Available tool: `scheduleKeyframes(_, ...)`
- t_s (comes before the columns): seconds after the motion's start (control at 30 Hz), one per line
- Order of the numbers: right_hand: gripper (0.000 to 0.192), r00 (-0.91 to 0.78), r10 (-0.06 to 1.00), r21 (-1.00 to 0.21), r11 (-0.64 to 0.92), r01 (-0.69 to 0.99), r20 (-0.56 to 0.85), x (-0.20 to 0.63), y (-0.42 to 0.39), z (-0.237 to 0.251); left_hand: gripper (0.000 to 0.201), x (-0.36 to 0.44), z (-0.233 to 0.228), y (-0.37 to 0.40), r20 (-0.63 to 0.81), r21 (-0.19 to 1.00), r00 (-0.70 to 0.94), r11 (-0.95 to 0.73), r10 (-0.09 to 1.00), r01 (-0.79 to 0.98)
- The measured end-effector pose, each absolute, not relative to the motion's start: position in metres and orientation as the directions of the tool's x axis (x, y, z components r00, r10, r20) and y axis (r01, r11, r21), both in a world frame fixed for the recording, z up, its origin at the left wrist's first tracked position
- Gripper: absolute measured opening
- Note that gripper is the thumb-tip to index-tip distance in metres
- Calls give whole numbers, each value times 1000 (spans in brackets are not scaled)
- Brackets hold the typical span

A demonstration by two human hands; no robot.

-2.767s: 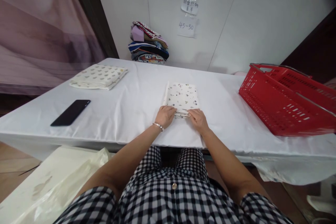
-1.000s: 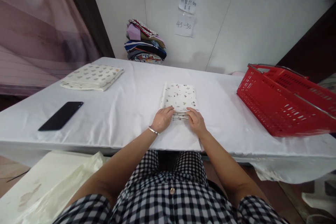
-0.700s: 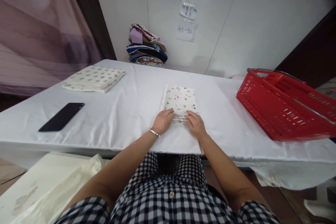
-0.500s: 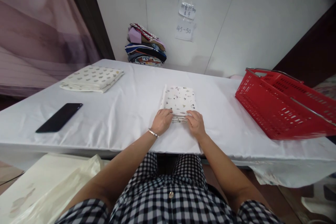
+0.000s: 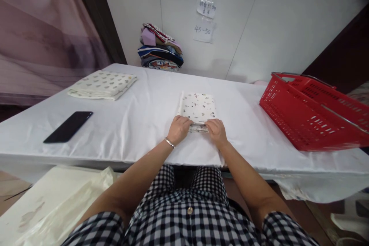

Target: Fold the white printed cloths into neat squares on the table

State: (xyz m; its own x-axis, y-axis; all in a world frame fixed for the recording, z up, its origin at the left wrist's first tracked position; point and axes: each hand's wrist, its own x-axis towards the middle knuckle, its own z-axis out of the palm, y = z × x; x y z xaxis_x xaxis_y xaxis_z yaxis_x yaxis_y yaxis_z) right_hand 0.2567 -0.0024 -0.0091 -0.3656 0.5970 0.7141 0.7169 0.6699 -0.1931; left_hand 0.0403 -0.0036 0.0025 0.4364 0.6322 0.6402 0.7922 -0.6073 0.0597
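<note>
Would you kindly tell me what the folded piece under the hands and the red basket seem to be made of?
Folded printed cloth: seemingly soft matte woven fabric; thin layers show at its near edge. Red basket: likely glossy moulded plastic with slotted walls; its handles look like metal.

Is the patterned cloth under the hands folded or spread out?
Folded. The patterned cloth is a compact rectangle with stacked layers showing at its near edge, where the left hand and right hand rest.

one head-worn camera looks forward and down across the table (image 5: 138,123) from its near edge (close over the lap), facing the far edge and the wall (image 5: 259,15) behind.
</note>
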Motion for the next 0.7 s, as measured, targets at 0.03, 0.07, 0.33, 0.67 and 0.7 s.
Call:
scheduleKeyframes(0.03, 22, -364, 600, -193, 667, 720, 713, 257, -1, -8, 23, 40, 3, -3, 633, 54, 443, -607, 636, 793)
scheduleKeyframes(0.07, 23, -370, 603, -192, 667, 720, 706, 257, 0, -8, 23, 40, 4, -3, 621, 50, 451, -607, 640, 793)
scheduleKeyframes(0.33, 23, -435, 643, -221, 686, 693, 631, 259, 2, -20, 23, 40, 2, -10, 550, 65, 472, -598, 689, 798)
scheduleKeyframes(0.67, 24, -464, 628, -225, 713, 664, 625, 261, -3, -16, 18, 36, 3, -18, 546, 89, 500, -641, 672, 763)
scheduleKeyframes(0.7, 25, -468, 621, -224, 721, 656, 629, 261, -5, -15, 17, 36, 3, -18, 542, 94, 498, -638, 677, 764)
